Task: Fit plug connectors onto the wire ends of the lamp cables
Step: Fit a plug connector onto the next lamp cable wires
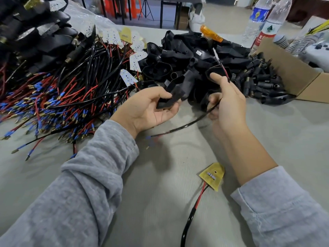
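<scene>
My left hand (151,109) grips a black plastic lamp housing (173,96) between thumb and fingers, palm up. My right hand (227,102) holds a black lamp cable (192,123), which trails left across the table to blurred blue-tipped wire ends (151,141). Thin red and black leads (223,70) rise above its raised index finger. A yellow LED board (212,176) with red and black wires lies on the table under my right forearm.
A heap of cables with blue-sleeved brass tips (53,107) covers the left. Black housings (187,56) are piled behind my hands, and small black plug connectors (261,81) spill beside a cardboard box (293,72). Water bottles (258,22) stand at the back right.
</scene>
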`<state>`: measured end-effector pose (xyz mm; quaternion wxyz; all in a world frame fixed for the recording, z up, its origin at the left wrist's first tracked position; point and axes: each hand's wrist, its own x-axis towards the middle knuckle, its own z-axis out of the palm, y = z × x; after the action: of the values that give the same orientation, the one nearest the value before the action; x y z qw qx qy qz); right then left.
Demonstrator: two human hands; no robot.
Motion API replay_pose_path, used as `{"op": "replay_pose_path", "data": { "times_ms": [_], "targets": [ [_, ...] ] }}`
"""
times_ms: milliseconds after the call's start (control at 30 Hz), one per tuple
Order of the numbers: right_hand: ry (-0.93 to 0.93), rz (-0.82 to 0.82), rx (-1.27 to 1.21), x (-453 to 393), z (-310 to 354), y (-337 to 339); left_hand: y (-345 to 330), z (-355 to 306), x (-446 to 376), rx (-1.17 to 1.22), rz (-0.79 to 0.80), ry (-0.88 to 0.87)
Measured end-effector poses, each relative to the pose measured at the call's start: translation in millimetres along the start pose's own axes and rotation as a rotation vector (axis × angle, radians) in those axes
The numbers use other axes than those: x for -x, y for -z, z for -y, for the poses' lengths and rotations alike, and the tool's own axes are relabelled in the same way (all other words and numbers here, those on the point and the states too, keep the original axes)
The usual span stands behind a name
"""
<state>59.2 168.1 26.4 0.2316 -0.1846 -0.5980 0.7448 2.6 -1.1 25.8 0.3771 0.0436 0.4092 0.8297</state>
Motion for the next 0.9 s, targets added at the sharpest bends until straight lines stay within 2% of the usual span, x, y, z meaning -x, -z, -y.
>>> {"op": "replay_pose_path", "data": {
  "times_ms": [200,367,467,567,667,800,900],
  "targets": [
    [-0.053,0.181,-0.105,2.8,-2.3,-4.3,-6.2,3.1,-3.2,-0.133,-0.042,-0.092],
    [-0.025,0.202,-0.291,3.6,-2.9,-9.9,0.1,0.3,2.4,-0.302,0.062,0.0],
    [-0.019,0.197,-0.393,2.4,-2.1,-8.7,-5.3,4.0,5.4,-0.385,0.042,0.041],
    [-0.024,0.198,-0.44,2.5,-1.3,-7.9,-7.2,6.9,2.6,-0.437,0.042,0.01],
    [-0.058,0.241,-0.349,2.4,-3.4,-9.7,-6.1,9.3,0.3,-0.468,0.076,-0.03],
    [-0.04,0.444,-0.004,5.9,-6.0,-9.8,-5.1,10.3,-1.1,-0.465,0.075,-0.025],
    [-0.031,0.482,0.074,8.9,-5.0,-9.4,-4.5,9.8,-2.1,-0.448,0.054,-0.028]
  ]
}}
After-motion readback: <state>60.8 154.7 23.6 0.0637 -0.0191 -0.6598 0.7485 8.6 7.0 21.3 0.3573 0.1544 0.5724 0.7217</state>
